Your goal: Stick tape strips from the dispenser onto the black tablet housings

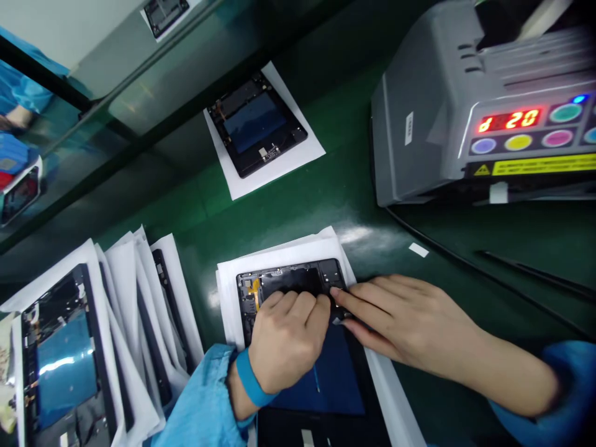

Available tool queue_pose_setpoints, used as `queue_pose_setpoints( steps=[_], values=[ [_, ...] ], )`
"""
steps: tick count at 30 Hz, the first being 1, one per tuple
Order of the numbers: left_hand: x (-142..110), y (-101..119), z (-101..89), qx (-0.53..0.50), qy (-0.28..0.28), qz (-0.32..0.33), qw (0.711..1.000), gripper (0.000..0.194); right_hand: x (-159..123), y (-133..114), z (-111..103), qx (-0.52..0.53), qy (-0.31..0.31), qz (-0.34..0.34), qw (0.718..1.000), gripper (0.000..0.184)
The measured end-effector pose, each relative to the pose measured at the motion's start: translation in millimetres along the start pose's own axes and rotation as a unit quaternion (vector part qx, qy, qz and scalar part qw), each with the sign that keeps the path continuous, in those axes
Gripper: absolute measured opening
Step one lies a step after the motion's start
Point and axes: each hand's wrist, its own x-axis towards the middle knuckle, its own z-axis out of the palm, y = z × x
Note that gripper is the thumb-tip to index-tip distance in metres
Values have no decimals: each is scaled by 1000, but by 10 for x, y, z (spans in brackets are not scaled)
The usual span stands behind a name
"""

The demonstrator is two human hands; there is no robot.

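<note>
The opened tablet (298,292), a flat black rectangle with its back off, lay on a stack of white paper sheets (228,292) on the smooth dark-green counter (354,205). Its upper part showed a matte black panel and a small orange flex strip; below that sat a glossy blue battery face.

The left hand (286,338) rested on the tablet's middle, fingers curled and pressed together, knuckles up, fingertips bearing down on the black panel. A blue band circled its wrist above a light-blue sleeve. The right hand (400,323) lay just right of the tablet, flat and low, its fingers held close together and extended, their tips meeting the left hand's fingertips at the tablet's upper right area. Whether anything was pinched between them could not be told.

Left of the tablet, a fanned pile of trays (139,323) interleaved with white sheets leaned on the counter; the nearest one held another open tablet with a shiny blue film. Beyond the tablet, a second open unit (256,124) lay on one white sheet. Right of and beyond the tablet stood a grey plastic machine (433,105), boxy with rounded corners, showing red lit digits, round coloured buttons and a yellow warning label. A small white scrap (418,249) lay on the counter between tablet and machine.
</note>
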Motion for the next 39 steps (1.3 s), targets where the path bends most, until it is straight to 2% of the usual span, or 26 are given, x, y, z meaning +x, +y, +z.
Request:
queue_pose_setpoints(
  steps=[7, 12, 15, 19, 27, 39],
  values=[
    [28, 56, -61, 59, -15, 33, 998, 23, -44, -110, -3, -70, -12, -27, 997, 31],
    [12, 171, -152, 125, -66, 41, 989, 28, -46, -93, 1, -38, -20, -12, 999, 32],
    [-29, 188, -163, 131, -85, 42, 987, 34, -30, -52, -40, 2, 19, -5, 1000, 24],
    [-76, 145, -121, 113, -78, 44, 990, 34, 41, -23, -92, -38, 73, 24, 996, 12],
    [-86, 103, -71, 73, -41, 37, 996, 30, 122, -83, -2, -102, 66, 25, 992, 13],
    [-91, 88, -48, 56, -16, 23, 998, 28, 151, -138, -6, -111, 37, 35, 993, 13]
  ],
)
